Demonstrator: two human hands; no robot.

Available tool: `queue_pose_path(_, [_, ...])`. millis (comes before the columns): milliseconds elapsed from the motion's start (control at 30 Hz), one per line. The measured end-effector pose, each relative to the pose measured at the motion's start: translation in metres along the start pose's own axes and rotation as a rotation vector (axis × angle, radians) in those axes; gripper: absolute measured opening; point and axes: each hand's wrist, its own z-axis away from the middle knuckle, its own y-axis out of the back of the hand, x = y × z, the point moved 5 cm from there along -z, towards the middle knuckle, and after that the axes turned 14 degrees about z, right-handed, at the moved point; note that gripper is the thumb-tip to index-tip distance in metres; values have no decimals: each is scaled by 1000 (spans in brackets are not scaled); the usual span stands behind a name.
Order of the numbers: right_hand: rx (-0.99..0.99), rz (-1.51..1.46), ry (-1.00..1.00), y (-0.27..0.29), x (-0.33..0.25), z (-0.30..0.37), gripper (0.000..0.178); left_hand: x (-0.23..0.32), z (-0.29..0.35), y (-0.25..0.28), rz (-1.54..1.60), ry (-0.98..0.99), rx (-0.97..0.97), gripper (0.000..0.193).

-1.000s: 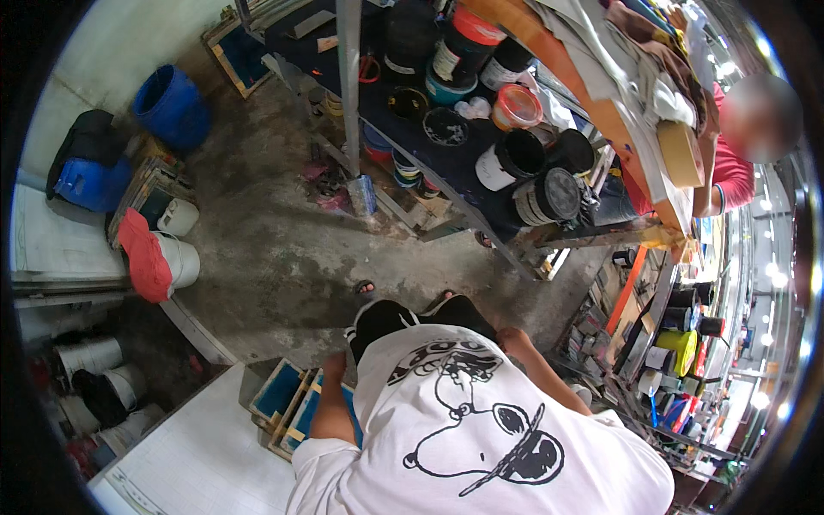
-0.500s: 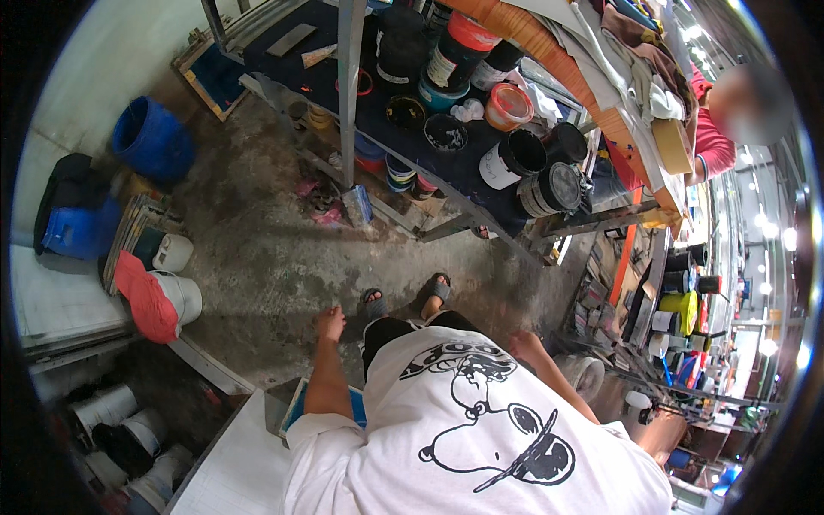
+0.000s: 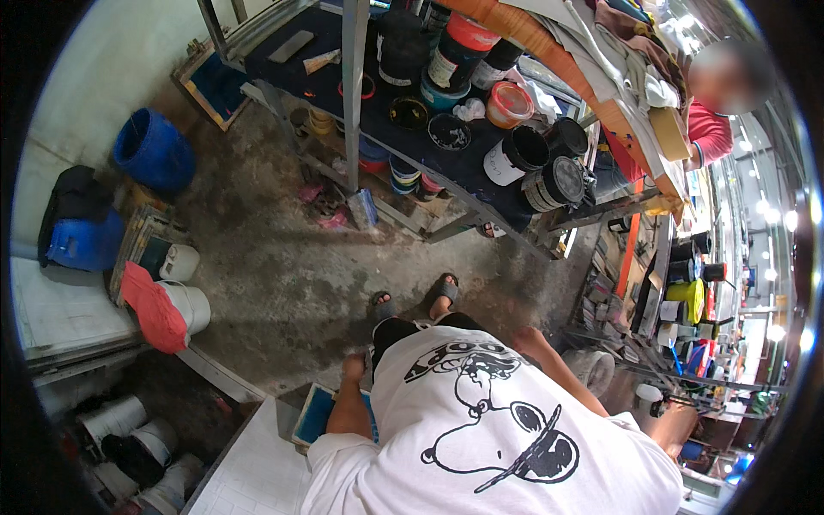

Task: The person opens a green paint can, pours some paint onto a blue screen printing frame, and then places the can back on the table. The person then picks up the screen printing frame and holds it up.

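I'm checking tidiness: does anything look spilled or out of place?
Crumpled pink material lies on the grey concrete floor near the upright metal post, looking like dropped litter. Dark patches mark the floor too; wet or old stains, I cannot tell.

The wearer's two hands (image 3: 354, 367), two blue drums (image 3: 156, 153), one white jug (image 3: 181, 263), one red cloth (image 3: 153, 307), one co-worker (image 3: 711, 136).

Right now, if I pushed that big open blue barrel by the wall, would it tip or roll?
The blue barrel seems to stand upright, open end up, so a push would probably slide or rock it. Its round sides mean it might roll once knocked over. Its inside bottom is hidden, so its weight is hard to guess.
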Motion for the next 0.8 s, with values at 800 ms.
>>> queue_pose_path(800, [150, -210, -102, 13, -56, 7, 34, 24, -27, 14, -261, -282, 35, 41])
